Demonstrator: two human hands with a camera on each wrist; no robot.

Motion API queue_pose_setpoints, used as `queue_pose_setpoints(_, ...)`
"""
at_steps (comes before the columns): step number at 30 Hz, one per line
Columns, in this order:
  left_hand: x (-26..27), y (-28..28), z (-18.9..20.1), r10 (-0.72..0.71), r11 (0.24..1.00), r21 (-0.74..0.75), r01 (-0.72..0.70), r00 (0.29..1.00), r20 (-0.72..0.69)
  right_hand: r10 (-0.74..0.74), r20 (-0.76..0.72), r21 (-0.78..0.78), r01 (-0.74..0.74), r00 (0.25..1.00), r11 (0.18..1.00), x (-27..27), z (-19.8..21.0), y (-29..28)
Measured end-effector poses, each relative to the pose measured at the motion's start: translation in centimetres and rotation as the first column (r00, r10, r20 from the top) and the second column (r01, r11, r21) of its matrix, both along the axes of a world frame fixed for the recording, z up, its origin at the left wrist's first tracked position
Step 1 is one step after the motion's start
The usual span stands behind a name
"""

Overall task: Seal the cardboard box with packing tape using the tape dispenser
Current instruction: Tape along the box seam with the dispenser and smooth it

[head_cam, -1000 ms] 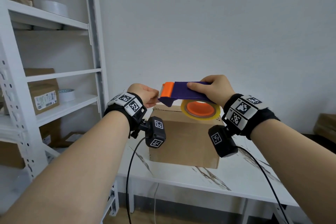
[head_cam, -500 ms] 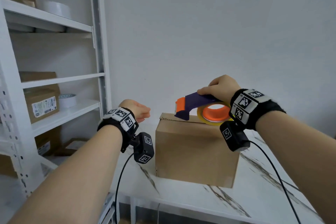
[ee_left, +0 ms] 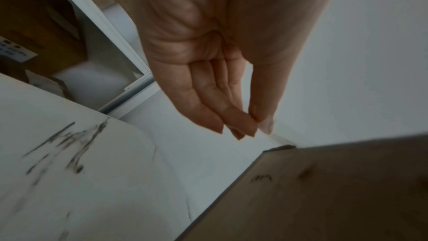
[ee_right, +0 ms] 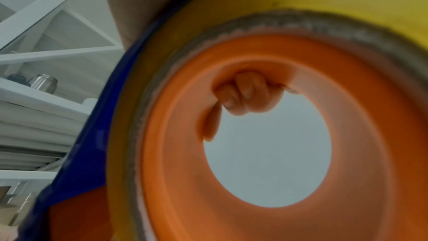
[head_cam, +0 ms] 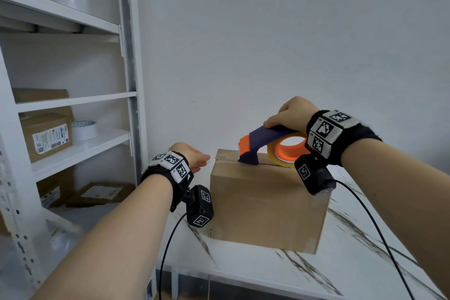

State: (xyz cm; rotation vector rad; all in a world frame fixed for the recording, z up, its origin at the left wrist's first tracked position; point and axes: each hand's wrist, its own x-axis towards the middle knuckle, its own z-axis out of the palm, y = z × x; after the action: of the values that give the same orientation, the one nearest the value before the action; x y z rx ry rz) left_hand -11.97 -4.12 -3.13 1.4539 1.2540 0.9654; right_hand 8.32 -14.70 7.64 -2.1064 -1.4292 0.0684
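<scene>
A closed cardboard box (head_cam: 265, 204) stands on the white marbled table (head_cam: 267, 270). My right hand (head_cam: 289, 114) grips the purple and orange tape dispenser (head_cam: 265, 137) from above, tilted, its nose touching the box top near the centre seam. Its yellow tape roll (head_cam: 275, 156) hangs over the box top. In the right wrist view, fingers (ee_right: 245, 96) curl through the orange hub (ee_right: 180, 153). My left hand (head_cam: 194, 154) hovers at the box's top left corner (ee_left: 324, 190), thumb and fingertips (ee_left: 238, 124) pinched on what looks like a clear tape end.
A white metal shelf unit (head_cam: 73, 148) stands left of the table, holding labelled boxes (head_cam: 46, 134) and tape rolls (head_cam: 84, 129). A plain wall is close behind the box. Black cables (head_cam: 168, 251) hang from both wrist cameras. The table's front edge is near me.
The right hand carried the dispenser right and down until its nose met the box top. The left hand left the dispenser's nose and dropped to the box's top left corner.
</scene>
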Motion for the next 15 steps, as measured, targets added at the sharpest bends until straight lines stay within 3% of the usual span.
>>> queue_pose_setpoints(7,0.9,-0.8,-0.6,0.022,1.000,0.002,-0.022,0.987,-0.160,-0.004,0.024,-0.021,0.005,1.000,1.000,0.0,-0.4,0.3)
queue_pose_setpoints(15,1.1,-1.1,-1.3,-0.059,0.998,-0.034,0.055,0.991,-0.119,-0.006,0.035,-0.015,0.006,0.999,1.000,-0.1,-0.6,0.4)
